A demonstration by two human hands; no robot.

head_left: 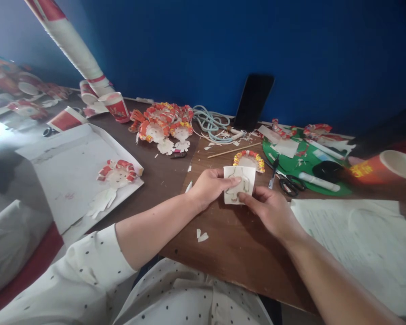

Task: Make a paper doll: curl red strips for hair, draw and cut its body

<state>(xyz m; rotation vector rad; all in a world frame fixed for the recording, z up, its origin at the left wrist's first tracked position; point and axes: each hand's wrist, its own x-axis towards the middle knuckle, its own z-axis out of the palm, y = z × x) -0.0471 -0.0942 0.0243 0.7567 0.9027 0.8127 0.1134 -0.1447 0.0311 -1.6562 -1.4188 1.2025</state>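
Between my two hands is a small white piece of paper [229,196] with a curved outline drawn on it, held above the brown table. My left hand [208,186] pinches its left side, thumb lying across the front. My right hand [269,205] grips the lower right edge between thumb and fingers. Just behind the paper lies a paper craft [248,159] with a red and yellow curled rim; its lower part is hidden. Black-handled scissors [288,185] and a pen [274,172] rest to the right of my right hand.
A phone [255,101] leans on the blue wall beside a coiled cable [211,124]. Several finished-looking crafts [162,122] are piled at back left. A white box lid [67,167] lies left, printed sheets [358,243] right. A paper cup [375,169] tilts near a green sheet [270,151]. Paper scraps [202,236] lie nearby.
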